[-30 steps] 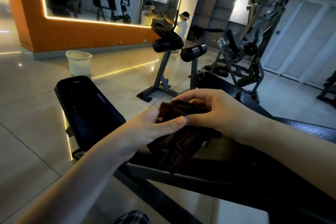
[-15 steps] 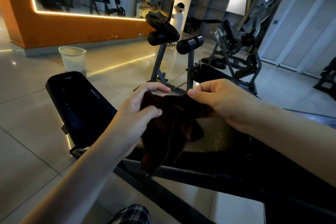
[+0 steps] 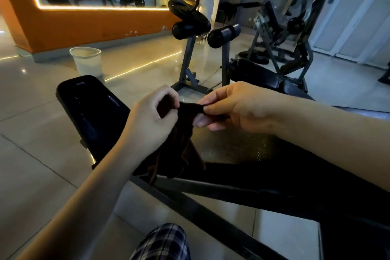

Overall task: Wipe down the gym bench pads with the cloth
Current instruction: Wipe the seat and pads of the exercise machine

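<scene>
Readying the cloth is the step in hand: the left hand and right hand each pinch its top edge with curled fingers, holding it just above the seat pad, the rest hanging toward 6 o'clock. Next, I judge, it wants bunching and pressing onto a pad, perhaps the glossy back pad at 9 o'clock.

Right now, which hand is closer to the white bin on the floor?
Left. The left hand pinches the cloth on the side toward the white bin; the right hand pinches it farther right.
</scene>
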`<action>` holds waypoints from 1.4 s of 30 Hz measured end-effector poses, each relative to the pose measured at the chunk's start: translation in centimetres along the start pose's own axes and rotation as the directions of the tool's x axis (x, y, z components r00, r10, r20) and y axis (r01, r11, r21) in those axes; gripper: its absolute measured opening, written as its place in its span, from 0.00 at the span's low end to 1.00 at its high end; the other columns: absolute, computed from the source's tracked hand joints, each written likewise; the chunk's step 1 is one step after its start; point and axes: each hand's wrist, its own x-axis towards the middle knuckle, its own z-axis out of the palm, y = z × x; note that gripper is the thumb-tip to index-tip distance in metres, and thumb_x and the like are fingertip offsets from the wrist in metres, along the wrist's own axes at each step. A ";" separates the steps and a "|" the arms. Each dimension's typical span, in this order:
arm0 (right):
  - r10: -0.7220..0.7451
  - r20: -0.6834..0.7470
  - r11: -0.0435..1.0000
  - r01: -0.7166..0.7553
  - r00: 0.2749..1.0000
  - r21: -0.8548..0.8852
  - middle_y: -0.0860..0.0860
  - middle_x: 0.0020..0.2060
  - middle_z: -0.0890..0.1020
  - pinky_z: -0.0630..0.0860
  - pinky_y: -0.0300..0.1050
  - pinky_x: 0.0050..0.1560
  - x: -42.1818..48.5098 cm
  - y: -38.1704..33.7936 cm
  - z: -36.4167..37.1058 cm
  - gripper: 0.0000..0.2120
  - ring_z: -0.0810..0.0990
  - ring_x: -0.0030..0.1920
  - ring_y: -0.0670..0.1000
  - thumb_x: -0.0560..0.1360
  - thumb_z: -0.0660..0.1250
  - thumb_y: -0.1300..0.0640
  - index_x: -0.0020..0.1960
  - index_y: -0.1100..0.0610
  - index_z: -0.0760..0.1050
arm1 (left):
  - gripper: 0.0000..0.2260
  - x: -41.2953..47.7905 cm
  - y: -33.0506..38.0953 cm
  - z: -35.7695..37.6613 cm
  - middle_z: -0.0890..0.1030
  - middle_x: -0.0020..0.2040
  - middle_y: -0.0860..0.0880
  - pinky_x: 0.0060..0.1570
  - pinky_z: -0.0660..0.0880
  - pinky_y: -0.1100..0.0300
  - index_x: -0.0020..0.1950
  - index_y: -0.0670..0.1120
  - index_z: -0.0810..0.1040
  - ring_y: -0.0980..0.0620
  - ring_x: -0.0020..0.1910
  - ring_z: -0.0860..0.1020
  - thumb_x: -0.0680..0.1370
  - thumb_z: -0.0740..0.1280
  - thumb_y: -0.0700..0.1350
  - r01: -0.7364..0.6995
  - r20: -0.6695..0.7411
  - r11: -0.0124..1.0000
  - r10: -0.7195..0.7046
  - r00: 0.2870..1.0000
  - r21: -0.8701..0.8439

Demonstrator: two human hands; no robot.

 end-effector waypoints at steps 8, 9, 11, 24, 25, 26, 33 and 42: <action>0.059 -0.062 0.919 -0.079 0.996 -0.386 0.59 0.49 0.83 0.81 0.46 0.48 0.6 0.7 -2.7 0.09 0.84 0.48 0.54 0.75 0.64 0.63 0.55 0.61 0.77 | 0.06 -2.0 -6.8 5.6 0.76 0.49 0.50 0.42 0.61 0.70 0.53 0.45 0.80 0.55 0.49 0.73 0.80 0.64 0.41 0.115 0.153 0.970 -0.150 0.977 0.216; 0.062 -0.055 0.916 -0.079 0.997 -0.394 0.58 0.48 0.83 0.81 0.46 0.48 0.4 0.9 -2.9 0.09 0.84 0.48 0.54 0.75 0.64 0.63 0.54 0.61 0.77 | 0.08 -2.3 -7.3 5.7 0.75 0.50 0.49 0.44 0.60 0.70 0.54 0.44 0.80 0.54 0.50 0.72 0.80 0.65 0.46 0.121 0.172 0.964 -0.164 0.971 0.236; 0.065 -0.029 0.915 -0.072 0.997 -0.398 0.58 0.48 0.84 0.80 0.48 0.49 -0.1 1.3 -3.4 0.10 0.84 0.48 0.54 0.74 0.65 0.62 0.54 0.61 0.77 | 0.15 -2.7 -8.1 5.4 0.74 0.51 0.49 0.44 0.62 0.66 0.54 0.43 0.80 0.54 0.50 0.71 0.79 0.64 0.54 0.157 0.241 0.947 -0.227 0.944 0.279; -0.139 -0.126 0.581 -0.022 0.982 -0.813 0.42 0.42 0.84 0.74 0.35 0.44 -4.4 2.4 -7.5 0.06 0.81 0.43 0.37 0.73 0.68 0.56 0.48 0.47 0.79 | 0.10 -5.4 -5.8 4.6 0.77 0.46 0.54 0.47 0.68 0.74 0.53 0.46 0.82 0.64 0.46 0.75 0.76 0.67 0.35 0.031 -0.004 0.997 -0.031 1.000 0.075; -0.163 -0.104 0.472 -0.015 0.981 -0.882 0.41 0.41 0.83 0.72 0.34 0.45 -4.6 2.6 -7.7 0.06 0.79 0.43 0.34 0.73 0.68 0.54 0.47 0.44 0.78 | 0.10 -6.3 -4.2 5.1 0.77 0.47 0.53 0.48 0.68 0.75 0.53 0.47 0.81 0.63 0.47 0.75 0.76 0.67 0.35 -0.019 -0.049 1.000 0.019 0.999 0.018; -0.171 -0.080 0.393 -0.007 0.982 -0.920 0.41 0.43 0.81 0.73 0.35 0.46 -4.8 2.9 -7.8 0.05 0.78 0.44 0.33 0.73 0.67 0.52 0.47 0.42 0.77 | 0.10 -7.1 -2.6 5.8 0.77 0.48 0.51 0.48 0.69 0.74 0.54 0.47 0.80 0.62 0.48 0.75 0.76 0.66 0.36 -0.075 -0.066 0.997 0.072 0.995 -0.034; 0.049 -0.022 0.129 -0.029 0.999 -0.991 0.42 0.74 0.62 0.51 0.46 0.75 -2.7 4.0 -7.7 0.20 0.59 0.74 0.45 0.81 0.54 0.48 0.73 0.43 0.62 | 0.17 -10.8 1.5 11.6 0.71 0.57 0.41 0.60 0.72 0.61 0.69 0.37 0.73 0.49 0.56 0.73 0.79 0.61 0.37 -0.404 -0.025 0.915 0.403 0.915 -0.014; 0.000 -0.016 0.163 -0.016 1.000 -0.987 0.46 0.73 0.65 0.58 0.45 0.71 -1.6 4.7 -8.2 0.22 0.64 0.72 0.48 0.80 0.54 0.44 0.73 0.46 0.64 | 0.19 -11.6 -1.9 12.1 0.67 0.58 0.42 0.51 0.77 0.47 0.73 0.41 0.64 0.44 0.54 0.73 0.82 0.61 0.38 -0.578 -0.008 0.778 0.598 0.801 0.246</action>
